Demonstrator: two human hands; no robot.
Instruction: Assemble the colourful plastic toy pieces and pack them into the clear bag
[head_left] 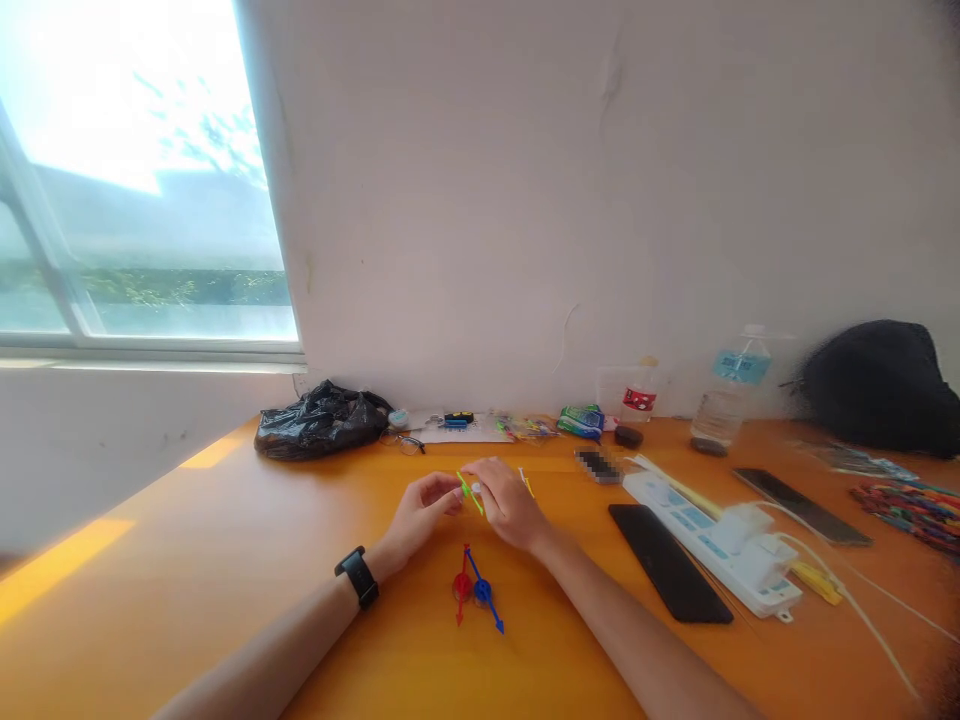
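My left hand (422, 512), with a black watch on its wrist, pinches a bright green arrow spinner (466, 489) between thumb and fingers. Close against its other side is my right hand (511, 500), fingers bent round a small whitish piece (476, 487) beside the arrow. Fingers partly hide how the two pieces meet. On the table nearer to me lie a red arrow spinner (462, 587) and a blue arrow spinner (483, 592), side by side with their upper ends close together. A yellow and white arrow-like piece (527, 482) lies just beyond my right hand.
Along the wall are a black plastic bag (322, 420), glasses (405, 441), a clear cup (637, 400) and a water bottle (727, 395). To the right lie a black phone-like slab (667, 562), a power strip (686, 525) with cables, and another phone (799, 505).
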